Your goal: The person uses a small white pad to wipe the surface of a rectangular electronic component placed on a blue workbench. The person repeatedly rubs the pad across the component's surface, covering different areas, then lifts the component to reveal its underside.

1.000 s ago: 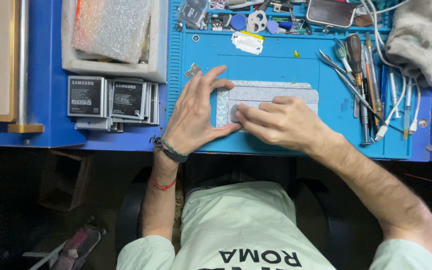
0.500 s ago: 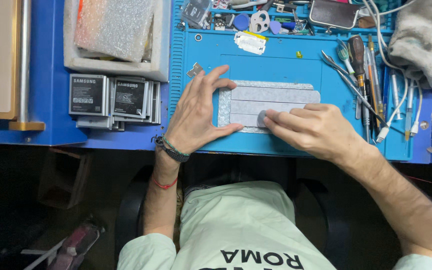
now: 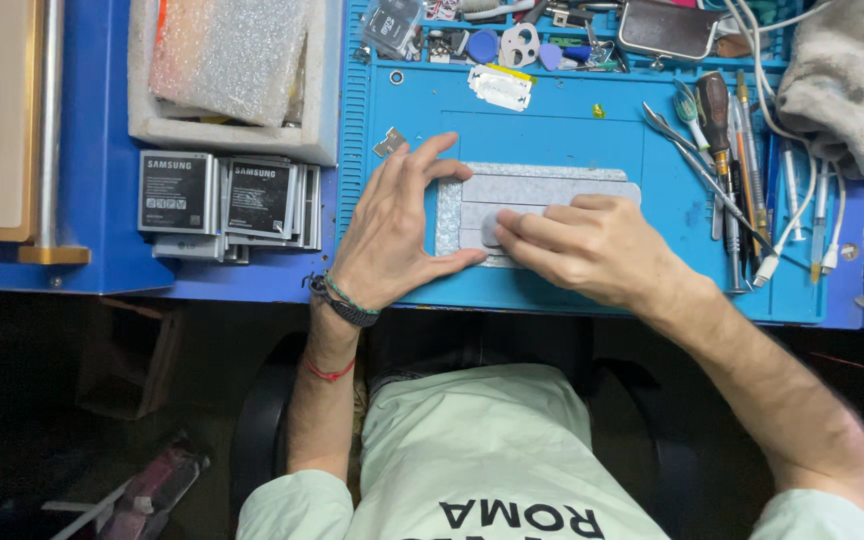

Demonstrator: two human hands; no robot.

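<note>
While the left hand [image 3: 392,235] lies flat with fingers spread, its thumb and forefinger bracket the near end of a thin pale grey panel [image 3: 552,190] lying on the blue mat [image 3: 552,130] of the counter. The right hand [image 3: 592,250] presses its fingertips [image 3: 507,225] down on the panel's left part; neither hand is closed around anything. Flat and glossy, the panel looks light, stiff and probably brittle, likely slippery under the fingers. Its long edges seem the safest hold. Beyond the right hand's knuckles lie screwdrivers and tweezers [image 3: 717,150]; left of the left hand, stacked batteries [image 3: 222,200].
</note>
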